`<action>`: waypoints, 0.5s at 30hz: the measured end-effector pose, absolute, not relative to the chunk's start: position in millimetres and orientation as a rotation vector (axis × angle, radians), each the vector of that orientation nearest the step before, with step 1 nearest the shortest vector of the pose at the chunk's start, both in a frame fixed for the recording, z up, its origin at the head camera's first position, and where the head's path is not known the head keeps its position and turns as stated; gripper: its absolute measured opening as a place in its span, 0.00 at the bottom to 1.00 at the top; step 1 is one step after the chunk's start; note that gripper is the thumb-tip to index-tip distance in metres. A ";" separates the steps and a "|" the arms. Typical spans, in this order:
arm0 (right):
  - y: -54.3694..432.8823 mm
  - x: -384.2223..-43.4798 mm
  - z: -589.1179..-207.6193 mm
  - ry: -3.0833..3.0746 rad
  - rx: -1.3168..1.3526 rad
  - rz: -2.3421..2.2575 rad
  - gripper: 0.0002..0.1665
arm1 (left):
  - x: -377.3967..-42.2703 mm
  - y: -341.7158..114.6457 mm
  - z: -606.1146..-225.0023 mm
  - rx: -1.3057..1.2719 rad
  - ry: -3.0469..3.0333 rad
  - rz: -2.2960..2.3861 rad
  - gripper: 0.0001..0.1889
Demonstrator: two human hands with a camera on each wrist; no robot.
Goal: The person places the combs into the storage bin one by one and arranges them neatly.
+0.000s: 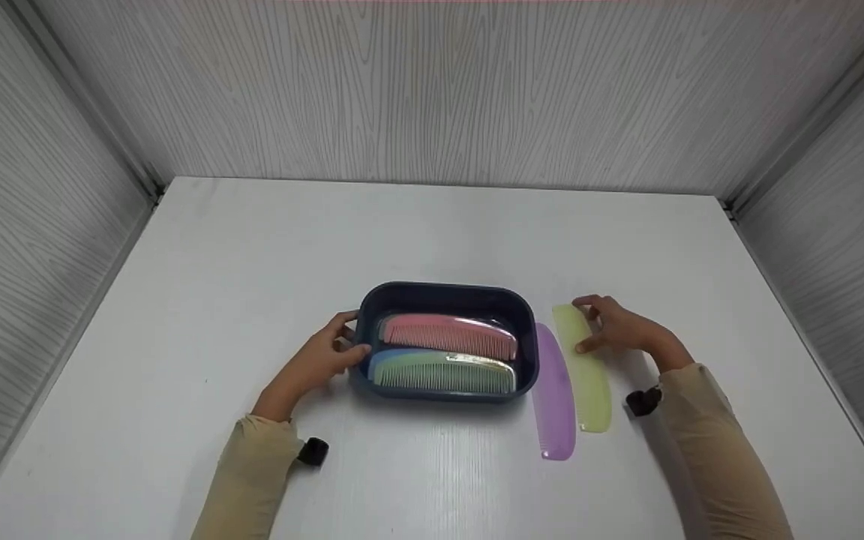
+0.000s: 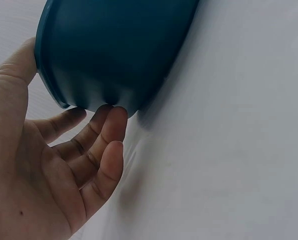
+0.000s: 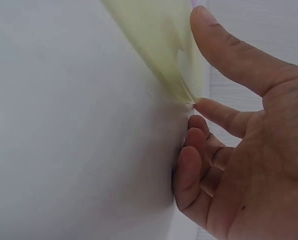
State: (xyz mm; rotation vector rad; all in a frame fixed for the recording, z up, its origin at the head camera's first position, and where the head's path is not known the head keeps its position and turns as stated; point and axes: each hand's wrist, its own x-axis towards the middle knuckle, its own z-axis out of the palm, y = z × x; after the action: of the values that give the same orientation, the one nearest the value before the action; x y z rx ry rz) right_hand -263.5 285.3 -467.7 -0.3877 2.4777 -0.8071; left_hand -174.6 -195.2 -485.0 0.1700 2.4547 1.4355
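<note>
A dark blue oblong tub [image 1: 451,300] is gripped at its left end by my left hand [image 1: 319,358], thumb at the rim and fingertips against the outer wall. Inside lie a pink comb [image 1: 447,325] and, nearer me, a green comb [image 1: 439,369] over a blue one [image 1: 394,354]. To the right of the tub, a yellow comb [image 1: 591,386] lies on the table. My right hand [image 1: 623,328] touches its far part, the index fingertip at the end and the thumb extended over it. Between tub and yellow comb lies a purple comb [image 1: 556,397].
The white table [image 1: 267,240] stretches around the tub. Pale wood-grain panels rise behind [image 1: 432,97] and at both sides. A black wrist device [image 1: 313,451] shows below the left hand, another [image 1: 643,401] below the right.
</note>
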 end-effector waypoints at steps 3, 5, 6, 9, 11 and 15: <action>284.0 -264.9 -469.4 2.480 -0.371 -0.788 0.52 | -174.9 -195.2 -485.2 0.166 2.453 1.445 0.34; 283.8 -265.5 -470.2 2.485 -0.365 -0.771 0.52 | -175.1 -195.6 -485.3 0.170 2.457 1.443 0.34; 283.7 -265.6 -470.3 2.486 -0.362 -0.765 0.52 | -175.2 -195.8 -485.4 0.170 2.458 1.443 0.33; 283.8 -265.4 -469.8 2.480 -0.349 -0.773 0.51 | -175.4 -196.1 -485.4 0.170 2.458 1.447 0.33; 284.5 -265.1 -469.6 2.477 -0.358 -0.776 0.51 | -175.1 -195.7 -485.1 0.168 2.457 1.435 0.33; 285.7 -262.9 -468.8 2.478 -0.395 -0.778 0.49 | -174.2 -194.8 -483.7 0.171 2.460 1.408 0.33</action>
State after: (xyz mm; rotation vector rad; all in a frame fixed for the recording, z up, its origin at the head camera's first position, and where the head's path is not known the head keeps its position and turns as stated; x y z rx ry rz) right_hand -262.9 285.7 -468.8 -0.3951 2.4779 -0.7781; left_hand -174.2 -194.8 -483.7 0.1708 2.4598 1.4083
